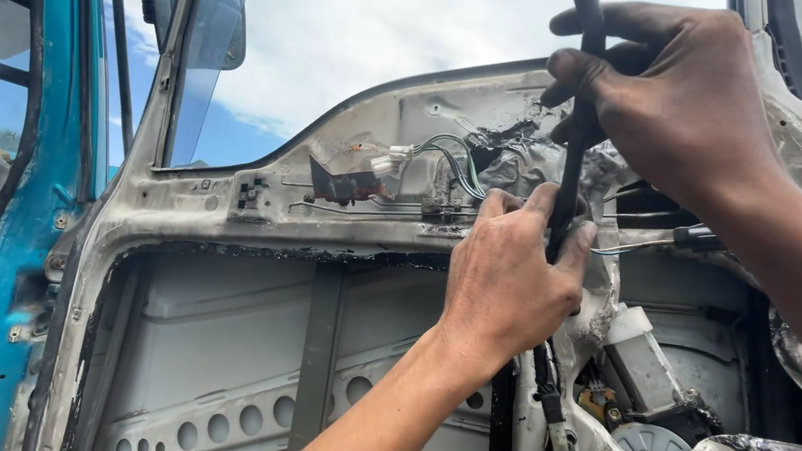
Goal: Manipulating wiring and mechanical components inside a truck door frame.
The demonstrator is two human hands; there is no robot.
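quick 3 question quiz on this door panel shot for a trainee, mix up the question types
1. True or false: both hands grip the same black rubber strip.
2. Multiple choice: the white connector with green and white wires lies
A. left of the left hand
B. below the window motor
C. above the right hand
3. Fill in: behind the stripped white door frame, on the left, stands a vehicle cab painted ____.

Key
1. True: the right hand holds it high, the left hand lower down.
2. A
3. blue
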